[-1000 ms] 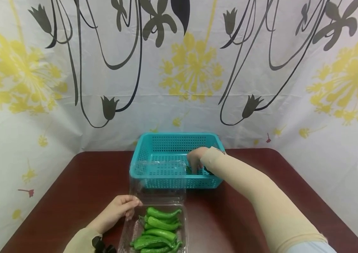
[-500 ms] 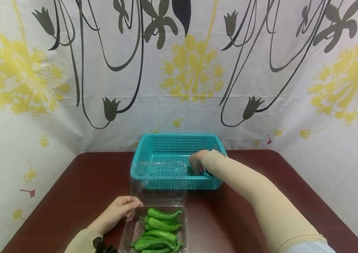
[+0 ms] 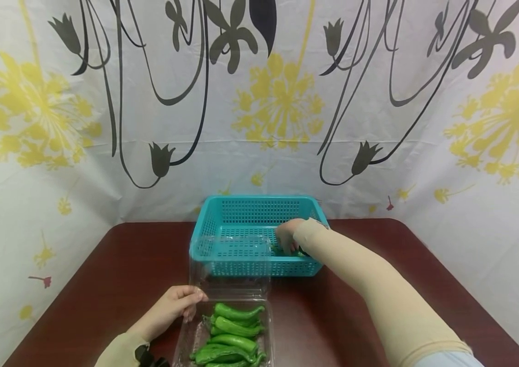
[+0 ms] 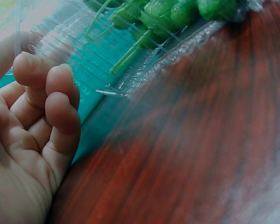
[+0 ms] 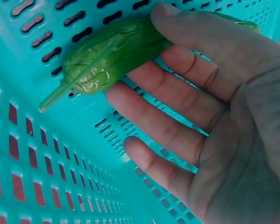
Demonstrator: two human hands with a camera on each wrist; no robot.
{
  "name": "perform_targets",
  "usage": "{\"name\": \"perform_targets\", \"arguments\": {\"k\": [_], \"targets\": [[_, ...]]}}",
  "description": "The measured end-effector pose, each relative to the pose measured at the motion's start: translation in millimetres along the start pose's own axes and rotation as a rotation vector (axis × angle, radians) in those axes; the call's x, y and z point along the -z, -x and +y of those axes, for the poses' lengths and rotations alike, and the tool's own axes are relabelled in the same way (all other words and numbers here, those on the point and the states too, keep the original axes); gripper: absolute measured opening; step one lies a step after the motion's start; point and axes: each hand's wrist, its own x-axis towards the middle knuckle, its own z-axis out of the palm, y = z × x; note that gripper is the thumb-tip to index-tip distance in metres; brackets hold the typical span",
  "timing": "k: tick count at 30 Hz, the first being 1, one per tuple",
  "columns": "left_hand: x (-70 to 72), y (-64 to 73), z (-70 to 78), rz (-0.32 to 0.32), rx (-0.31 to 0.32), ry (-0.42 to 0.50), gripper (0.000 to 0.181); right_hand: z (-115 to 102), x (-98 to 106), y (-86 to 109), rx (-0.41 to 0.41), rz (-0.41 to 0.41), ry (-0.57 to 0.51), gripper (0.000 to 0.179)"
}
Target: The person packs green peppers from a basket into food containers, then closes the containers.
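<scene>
My left hand pinches the left edge of a clear plastic clamshell box, near the hinge between lid and tray. Several green peppers lie side by side in the tray; their stems show through the plastic in the left wrist view. My right hand reaches down into the right part of a turquoise basket. There, in the right wrist view, the thumb lies over a wrinkled green pepper and the fingertips meet its underside. Its stem points toward the slotted basket wall.
The raised transparent lid leans back and overlaps the front of the basket in the head view. Both stand on a dark red table. A white flower-patterned cloth hangs behind and along both sides.
My right hand stays low in the basket, shifting only slightly, and a little more green shows by its fingers. The left hand keeps its place on the box. The head view has tilted slightly.
</scene>
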Motion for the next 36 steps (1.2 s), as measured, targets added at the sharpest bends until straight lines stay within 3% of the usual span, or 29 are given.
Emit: {"name": "perform_targets", "arguments": {"k": [8,20,26,32,36], "targets": [[-2.9,-0.6,0.8,-0.011,0.007,0.007,0.027,6.7,-1.1,8.0,0.008,0.041,-0.053,0.008],[-3.2,-1.5,3.3,0.007,0.003,0.002,0.027,17.4,29.4,33.5,0.085,0.142,-0.099,0.008],[-4.5,-2.0,2.9,-0.002,-0.033,0.004,0.032,25.9,39.3,47.9,0.113,0.169,-0.169,0.006],[-4.2,-0.2,3.2,0.0,-0.015,0.013,0.026,34.3,44.6,59.6,0.206,0.211,-0.224,0.036],[-3.5,0.2,3.5,0.0,0.004,0.014,0.025,36.1,48.1,69.5,0.244,0.246,-0.223,0.041]]}}
